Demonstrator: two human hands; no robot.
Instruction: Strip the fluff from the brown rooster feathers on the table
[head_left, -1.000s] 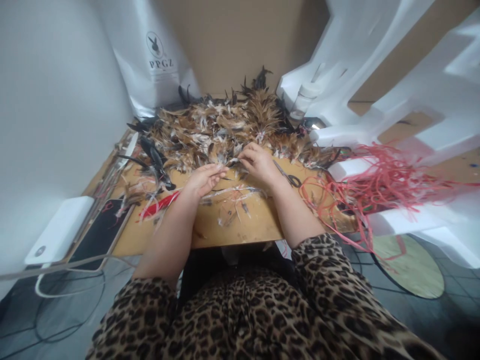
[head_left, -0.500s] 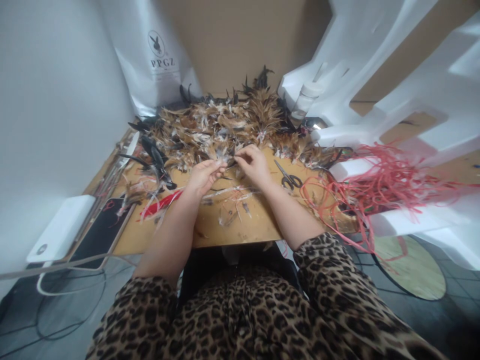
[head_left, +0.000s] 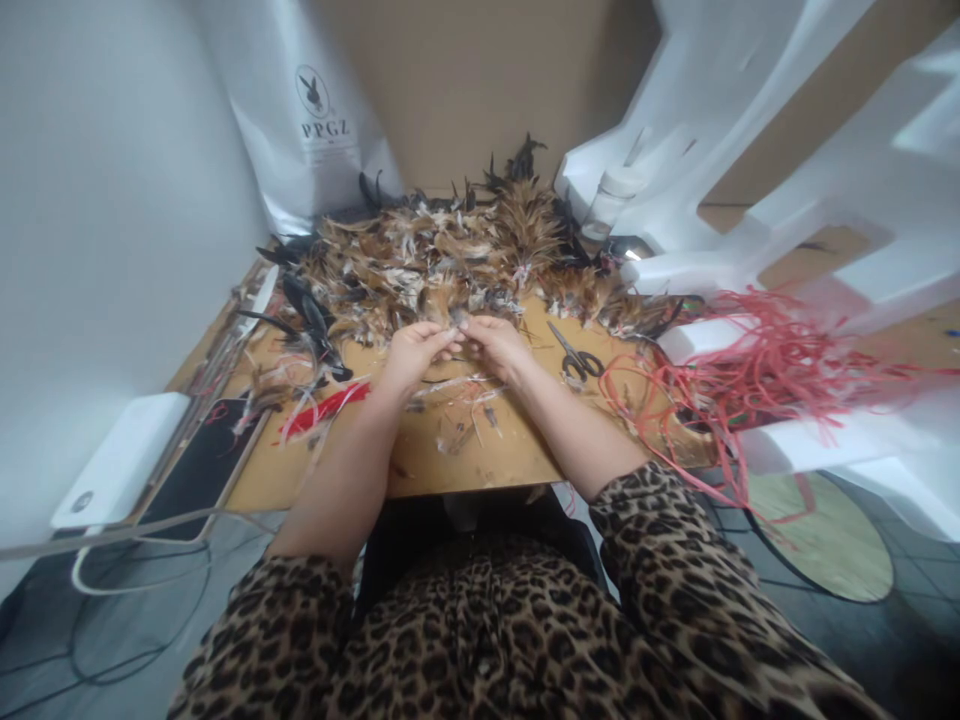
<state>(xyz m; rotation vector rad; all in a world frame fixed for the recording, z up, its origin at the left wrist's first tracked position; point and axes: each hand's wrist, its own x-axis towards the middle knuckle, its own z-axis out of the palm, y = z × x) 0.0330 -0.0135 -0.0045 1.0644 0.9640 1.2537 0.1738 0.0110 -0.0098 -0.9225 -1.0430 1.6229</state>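
Observation:
A big heap of brown, black and white feathers (head_left: pixel 442 255) covers the back of a wooden table (head_left: pixel 480 455). My left hand (head_left: pixel 412 355) and my right hand (head_left: pixel 495 345) meet at the heap's front edge, fingertips together. Both pinch a small tuft of feathers (head_left: pixel 455 320) between them. Loose feather scraps and quills (head_left: pixel 465 420) lie on the wood just under my wrists. A red feather (head_left: pixel 326 408) lies to the left of my left forearm.
Black scissors (head_left: pixel 574 358) lie right of my right hand. A tangle of red string (head_left: pixel 750 370) spreads over white foam blocks (head_left: pixel 750 150) at the right. A phone (head_left: pixel 199 470) and white power bank (head_left: pixel 116 470) sit at the left; a white bag (head_left: pixel 300 110) stands behind.
My right hand has moved left and nearer, closing on my left hand. The fingertips of both hands now touch on the feather tuft, and the scissors are uncovered.

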